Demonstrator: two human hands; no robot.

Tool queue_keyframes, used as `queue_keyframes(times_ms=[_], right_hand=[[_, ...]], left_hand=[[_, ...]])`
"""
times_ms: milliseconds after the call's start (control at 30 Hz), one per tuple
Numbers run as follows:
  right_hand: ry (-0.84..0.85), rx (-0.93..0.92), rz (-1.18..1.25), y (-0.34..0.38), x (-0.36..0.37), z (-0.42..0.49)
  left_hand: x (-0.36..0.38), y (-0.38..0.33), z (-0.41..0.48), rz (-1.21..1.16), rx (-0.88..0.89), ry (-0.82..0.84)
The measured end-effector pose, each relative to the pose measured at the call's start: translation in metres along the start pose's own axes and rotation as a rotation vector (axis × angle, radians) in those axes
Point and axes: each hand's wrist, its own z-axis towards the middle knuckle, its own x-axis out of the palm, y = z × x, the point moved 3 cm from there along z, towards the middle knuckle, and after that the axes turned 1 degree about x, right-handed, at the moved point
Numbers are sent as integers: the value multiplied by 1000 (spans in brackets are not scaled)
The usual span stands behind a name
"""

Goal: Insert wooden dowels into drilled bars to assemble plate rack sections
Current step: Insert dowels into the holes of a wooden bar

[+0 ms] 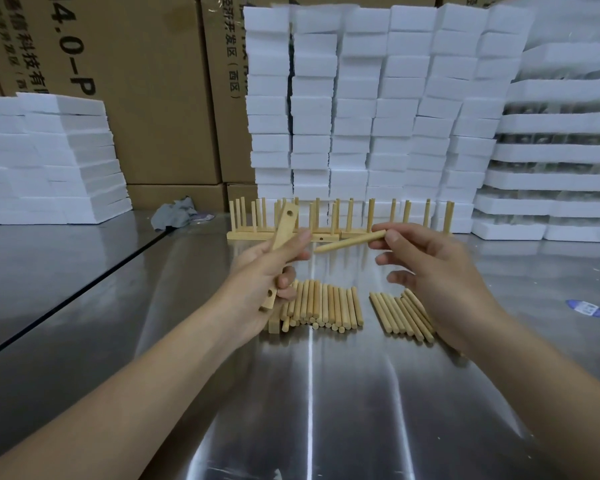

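While several finished rack sections already stand in a row at the far middle of the surface, their dowels upright in their base bars, the job looks well under way but far from over. Two piles of loose dowels lie near the person: a larger pile in the middle and a smaller pile just to its right, so I judge many insertions remain. A spare bar lies at the left end of the larger pile.

A new section is barely begun. The left hand grips a drilled bar, tilted up off the surface, with two holes showing and no dowel in it. The right hand, apart from the left, pinches a single dowel near one end between thumb and forefinger. Its free tip points left toward the bar and does not touch it.

Tall brown cartons with printed lettering fill the far wall. White foam blocks are stacked high in front of them, with a lower stack at far left. The surface is shiny sheet metal. A grey rag lies crumpled at its far left, and a small blue sticker sits at right.
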Motion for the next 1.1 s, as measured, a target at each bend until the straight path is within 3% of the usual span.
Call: queue_keyframes(times_ms=[100, 300, 533, 800, 1100], right_hand=[[32, -10, -4, -1, 5, -3], [82, -46, -109, 0, 8, -8], [44, -117, -205, -3, 6, -6], [226, -222, -350, -9, 25, -16], [135, -322, -482, -13, 26, -17]], left_hand=[[2, 3, -1, 67, 19, 41], [-5, 2, 0, 141, 69, -52], [-10, 2, 3, 198, 72, -63], [3, 12, -1, 364, 85, 28], [11, 1, -9, 432, 143, 53]])
